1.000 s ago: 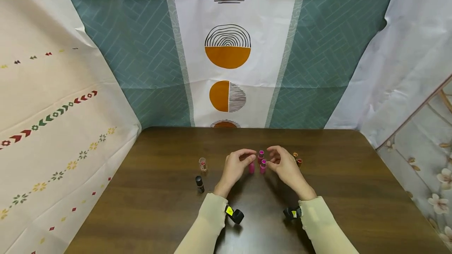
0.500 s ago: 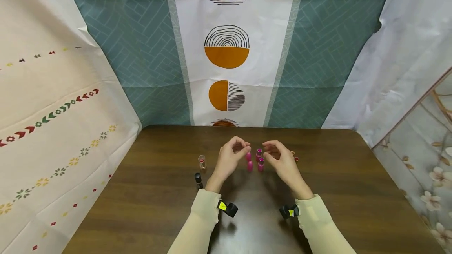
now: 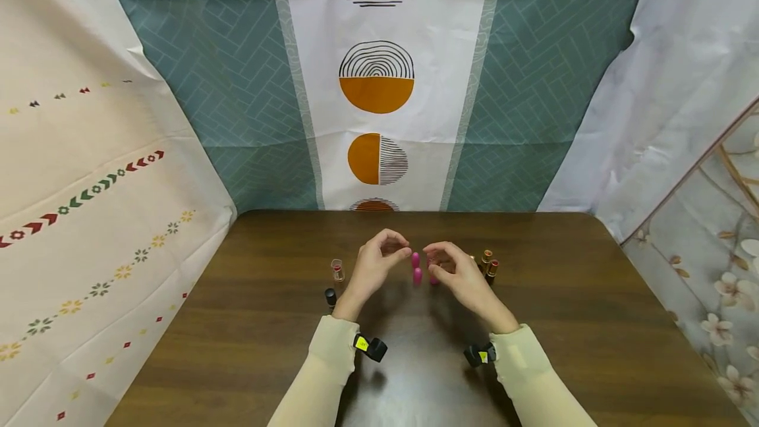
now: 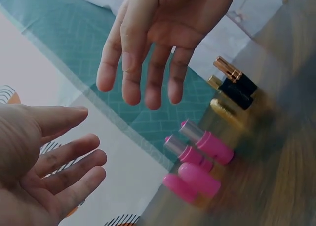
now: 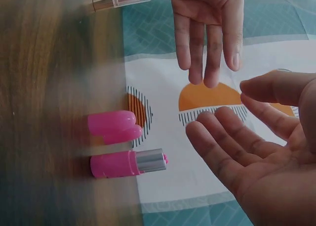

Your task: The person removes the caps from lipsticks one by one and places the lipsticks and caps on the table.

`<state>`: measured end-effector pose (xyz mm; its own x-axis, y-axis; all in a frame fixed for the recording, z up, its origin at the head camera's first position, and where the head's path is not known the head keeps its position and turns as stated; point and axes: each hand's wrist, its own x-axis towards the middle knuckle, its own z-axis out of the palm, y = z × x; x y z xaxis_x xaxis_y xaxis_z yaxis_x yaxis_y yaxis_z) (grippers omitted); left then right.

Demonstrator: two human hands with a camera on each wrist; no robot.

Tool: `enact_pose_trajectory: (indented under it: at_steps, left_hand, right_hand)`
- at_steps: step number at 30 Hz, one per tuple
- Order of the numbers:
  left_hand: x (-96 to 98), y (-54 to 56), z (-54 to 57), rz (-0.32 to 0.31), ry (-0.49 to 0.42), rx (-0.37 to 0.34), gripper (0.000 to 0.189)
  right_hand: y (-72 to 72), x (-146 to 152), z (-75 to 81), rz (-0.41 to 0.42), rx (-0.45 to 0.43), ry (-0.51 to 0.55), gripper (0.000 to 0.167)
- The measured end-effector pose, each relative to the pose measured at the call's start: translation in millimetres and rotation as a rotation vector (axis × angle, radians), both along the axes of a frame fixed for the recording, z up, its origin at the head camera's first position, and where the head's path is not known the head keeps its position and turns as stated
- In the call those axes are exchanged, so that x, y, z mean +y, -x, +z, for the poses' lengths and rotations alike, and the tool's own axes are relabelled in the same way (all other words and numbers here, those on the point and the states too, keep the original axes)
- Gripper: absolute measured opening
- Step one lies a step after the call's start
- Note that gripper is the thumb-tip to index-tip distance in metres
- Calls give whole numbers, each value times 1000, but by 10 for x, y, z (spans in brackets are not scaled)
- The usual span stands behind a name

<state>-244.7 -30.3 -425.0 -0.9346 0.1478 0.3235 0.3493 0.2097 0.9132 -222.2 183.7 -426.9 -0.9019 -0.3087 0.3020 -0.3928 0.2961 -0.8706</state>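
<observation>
My left hand [image 3: 375,269] hovers above the table with thumb and fingers relaxed, holding nothing. Just right of it stand two pink lipstick caps [image 3: 417,275], one behind the other. Beside the caps are two uncapped pink lipsticks [image 4: 216,146] with silver collars, upright in the left wrist view. My right hand [image 3: 459,275] hangs in front of these lipsticks and hides most of them in the head view. Its fingers are loosely bent and grip nothing. In the right wrist view a gap separates the fingertips of both hands.
Right of my right hand stand black-and-gold lipsticks [image 3: 492,271], with a gold piece [image 4: 224,110] near them. To the left are a clear-capped lipstick [image 3: 338,271] and a black-topped tube [image 3: 331,296], partly hidden by my left wrist. Patterned cloth [image 3: 379,91] hangs behind the table [image 3: 284,249].
My left hand has drawn away to the left from the pink caps, uncovering both. My right hand has shifted left, now covering the pink lipsticks and showing more of the black-and-gold ones.
</observation>
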Motion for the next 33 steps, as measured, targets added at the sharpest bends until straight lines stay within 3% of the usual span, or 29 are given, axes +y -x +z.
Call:
enact_pose_trajectory:
  at_steps: [9,16,25,33]
  left_hand:
    - [-188,-65,129,26,99,4,13]
    - [-378,-126,238,57,133,18,12]
    - [-663,-174,278,30,203,-3,17]
    - [-891,-203,286,-12,292,-68,21]
  right_hand:
    - [-38,-14,17,92,-13,24,30]
    - [18,-66,52,172,-36,37,29]
    - [36,-211,10,216,-65,4,29]
    - [44,-301,-60,244,-80,-2,29]
